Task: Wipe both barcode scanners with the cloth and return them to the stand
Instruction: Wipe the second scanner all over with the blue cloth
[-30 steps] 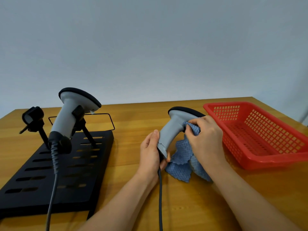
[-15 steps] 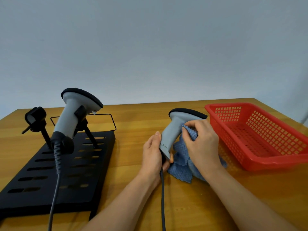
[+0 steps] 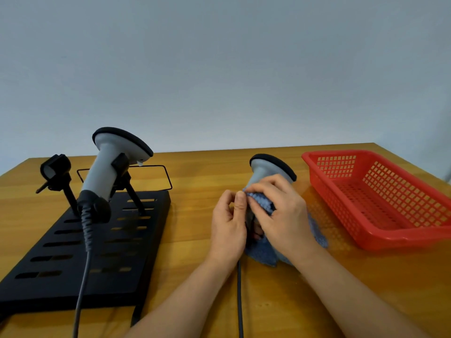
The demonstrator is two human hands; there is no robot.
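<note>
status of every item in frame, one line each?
Scanner on stand: docked in the right holder, cable trailing.
Left holder: vacant.
Second scanner: off the stand, held upright.
Cloth: pressed against that scanner's handle.
Left hand: gripping the handle.
Right hand: holding the cloth.
Red basket: nothing visible inside.

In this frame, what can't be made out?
Head view only:
- Handle of the held scanner: hidden by both hands and the blue cloth.
- Both cables' ends: cut off by the bottom edge.
- Left hand grip: fingers face away.
- Stand near-left corner: cropped.
</note>
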